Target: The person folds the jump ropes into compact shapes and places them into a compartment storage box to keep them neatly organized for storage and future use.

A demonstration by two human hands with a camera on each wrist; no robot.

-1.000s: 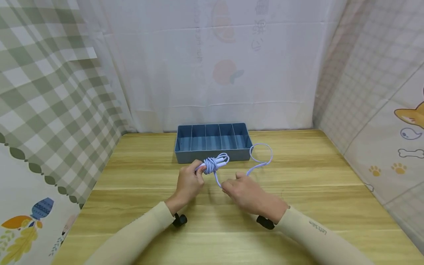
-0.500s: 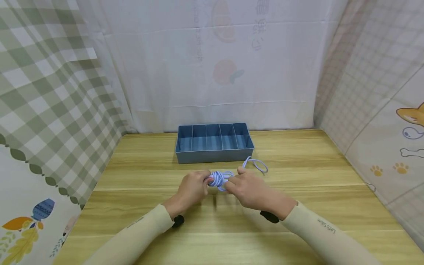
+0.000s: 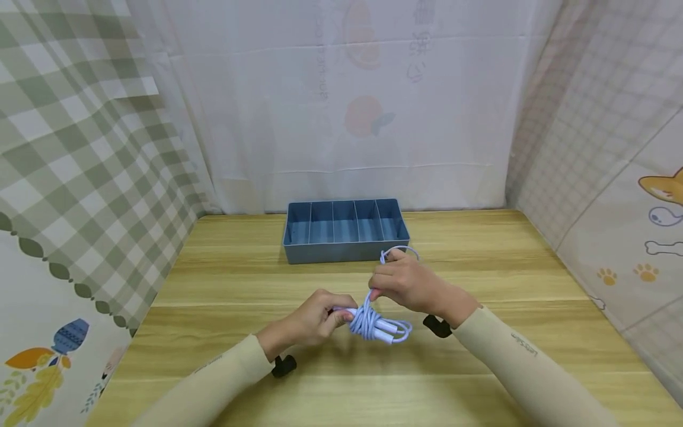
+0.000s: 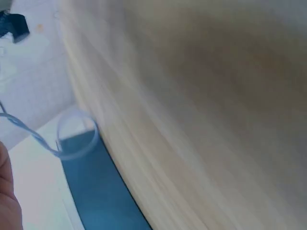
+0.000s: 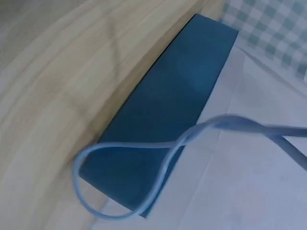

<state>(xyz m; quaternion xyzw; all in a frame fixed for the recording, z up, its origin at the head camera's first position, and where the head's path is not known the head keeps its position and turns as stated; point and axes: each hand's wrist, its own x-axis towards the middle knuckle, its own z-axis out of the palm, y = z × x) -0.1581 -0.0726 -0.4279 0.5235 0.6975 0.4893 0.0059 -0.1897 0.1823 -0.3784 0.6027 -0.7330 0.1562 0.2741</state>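
Observation:
A pale lavender cable (image 3: 365, 322) is wound into a bundle, with two light cylindrical ends and small loops sticking out to the right. My left hand (image 3: 320, 317) pinches the bundle's left end between thumb and fingers. Just above it, my right hand (image 3: 405, 281) grips the strand that rises from the windings. The free part of the cable comes out over the right hand as a loop. In the right wrist view that cable loop (image 5: 225, 120) is twisted on itself and hangs in front of a blue box (image 5: 168, 81). The left wrist view shows only part of a hand (image 4: 7, 196) at its edge.
Behind the hands, a blue-grey organizer box (image 3: 341, 253) with several compartments stands at the back of the wooden table (image 3: 224, 284). A white curtain (image 3: 256, 118) hangs behind it. A green checked cloth (image 3: 96, 136) borders the left side, and a patterned cloth (image 3: 603, 207) the right.
The bundle has moved down and right and now points toward the lower right. My right hand has come from beside the bundle to above it, drawing the strand upward.

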